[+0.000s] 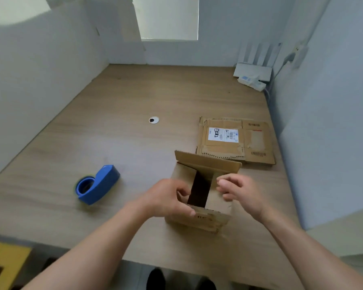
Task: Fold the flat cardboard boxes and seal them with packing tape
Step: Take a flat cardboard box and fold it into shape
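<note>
head view: box [216,204] upright on table [134,147], top flaps half folded. left hand [168,198] clamped on left flap, right hand [238,190] curled over right flap, grip hard to tell. tape dispenser [97,185] to left, flat box [236,140] just behind.

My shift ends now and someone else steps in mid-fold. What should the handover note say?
Hands: left hand grips the left flap of the upright box; right hand curls over its right flap, grip unclear. Both side flaps are folded partway in, a dark gap between them; the far flap stands up. The tape dispenser lies untouched to the left on the table; a flat box lies beyond. To do: close flaps, tape, then fold and seal the flat box.
</note>
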